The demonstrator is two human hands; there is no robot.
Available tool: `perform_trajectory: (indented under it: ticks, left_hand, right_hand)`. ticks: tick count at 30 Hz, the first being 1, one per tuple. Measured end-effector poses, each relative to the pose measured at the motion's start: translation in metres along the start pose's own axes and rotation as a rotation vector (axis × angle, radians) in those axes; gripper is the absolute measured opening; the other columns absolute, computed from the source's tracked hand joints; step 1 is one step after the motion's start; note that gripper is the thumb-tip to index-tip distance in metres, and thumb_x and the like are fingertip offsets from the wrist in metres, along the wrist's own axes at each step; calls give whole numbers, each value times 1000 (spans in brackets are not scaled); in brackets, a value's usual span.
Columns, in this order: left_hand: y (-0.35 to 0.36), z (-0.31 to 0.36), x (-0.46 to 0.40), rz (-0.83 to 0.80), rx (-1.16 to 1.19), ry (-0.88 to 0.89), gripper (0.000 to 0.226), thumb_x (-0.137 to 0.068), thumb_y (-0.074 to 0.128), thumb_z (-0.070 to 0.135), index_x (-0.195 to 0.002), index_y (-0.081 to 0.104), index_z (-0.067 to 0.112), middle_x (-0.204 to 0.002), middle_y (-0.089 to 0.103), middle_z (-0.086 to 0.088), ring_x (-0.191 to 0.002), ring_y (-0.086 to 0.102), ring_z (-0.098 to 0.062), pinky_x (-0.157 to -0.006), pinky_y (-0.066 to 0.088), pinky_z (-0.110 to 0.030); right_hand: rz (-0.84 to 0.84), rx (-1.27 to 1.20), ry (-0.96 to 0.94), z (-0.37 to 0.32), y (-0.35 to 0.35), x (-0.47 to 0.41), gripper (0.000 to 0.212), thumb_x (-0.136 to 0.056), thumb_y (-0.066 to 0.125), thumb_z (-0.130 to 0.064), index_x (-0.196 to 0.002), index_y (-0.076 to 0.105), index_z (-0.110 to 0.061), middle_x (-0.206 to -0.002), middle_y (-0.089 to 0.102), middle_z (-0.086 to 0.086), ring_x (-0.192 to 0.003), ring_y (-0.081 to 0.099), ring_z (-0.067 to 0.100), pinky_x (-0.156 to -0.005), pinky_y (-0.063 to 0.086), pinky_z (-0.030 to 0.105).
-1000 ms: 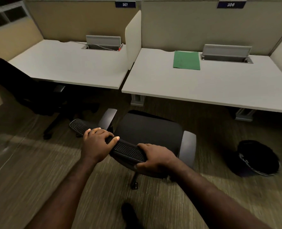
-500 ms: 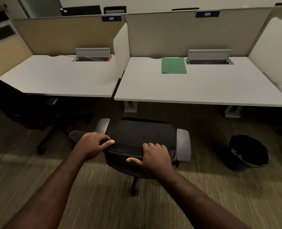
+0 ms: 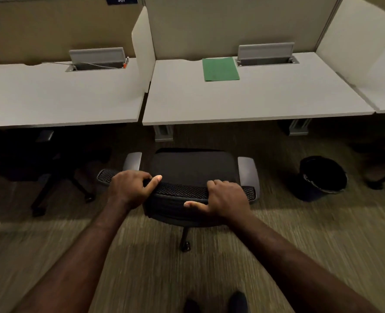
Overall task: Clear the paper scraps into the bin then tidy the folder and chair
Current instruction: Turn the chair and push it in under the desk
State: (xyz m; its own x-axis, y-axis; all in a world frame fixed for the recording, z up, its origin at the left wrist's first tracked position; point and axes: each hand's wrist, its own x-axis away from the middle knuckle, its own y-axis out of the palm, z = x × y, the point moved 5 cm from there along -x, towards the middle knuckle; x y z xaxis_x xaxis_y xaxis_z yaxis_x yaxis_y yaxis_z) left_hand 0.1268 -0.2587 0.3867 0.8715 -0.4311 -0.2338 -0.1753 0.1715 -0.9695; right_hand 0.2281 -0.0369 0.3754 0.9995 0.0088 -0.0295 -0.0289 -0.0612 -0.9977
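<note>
A row of pale cubicle desks runs across the room ahead of me, split by low dividers, with striped carpet [image 3: 141, 267] underfoot. The desk [image 3: 254, 102] straight in front is bare of scraps as far as I can see; only the green folder [image 3: 220, 69] lies flat near its back edge, just beside the open cable hatch [image 3: 266, 55]. The black chair [image 3: 193, 168] stands short of that desk, its seat facing the gap beneath and its grey armrests clear of the desktop edge. The dark bin [image 3: 321, 179] sits on the floor to the right, well apart from the chair. My left hand [image 3: 130, 190] is curled over the mesh top of the backrest, fingers wrapped forward and thumb along the rim; my right hand [image 3: 226, 199] grips the same edge further along, thumb stretched toward the middle. From here, I judge the job is to roll the chair straight in: push evenly through both hands so the casters track true, keep it centred between the desk's legs, and stop before the armrests knock the desktop.
</note>
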Motion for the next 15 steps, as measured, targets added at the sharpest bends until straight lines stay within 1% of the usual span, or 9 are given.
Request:
perform_trajectory:
  ticks: [3,6,10,13,15]
  left_hand:
    - [1,14,1,-20,2,7,69,-87,21,69,-70,70,25,-55,48,9,-55,48,-14,-52,27,-25]
    - [5,30,-1,-43,6,13,71,-88,18,69,-73,71,25,-56,45,10,-56,44,-12,-52,25,-26]
    - [11,54,-14,-34,39,12,76,-87,14,72,-78,73,24,-59,53,7,-58,46,-12,-54,30,-26]
    - [15,76,-26,-25,42,9,76,-87,16,72,-81,74,23,-68,65,-1,-63,54,-20,-58,39,-30]
    - [17,94,-36,-31,29,10,73,-88,20,70,-81,74,22,-71,67,-4,-67,59,-25,-60,40,-31]
  right_hand:
    - [22,20,10,11,1,9,89,-67,17,-96,-86,55,-17,-84,63,3,-70,57,19,-64,47,33]
    - [15,48,18,26,2,14,89,-66,17,-96,-87,54,-18,-84,62,2,-69,56,18,-61,45,32]
    - [43,90,24,53,0,12,85,-66,17,-97,-82,51,-20,-79,60,-1,-63,51,15,-57,39,29]
    - [68,106,10,80,-6,8,82,-67,18,-96,-79,49,-21,-77,59,-1,-62,49,16,-56,36,29]
    - [82,121,-5,101,-9,3,84,-67,17,-96,-81,52,-21,-77,60,0,-63,53,18,-56,37,29]
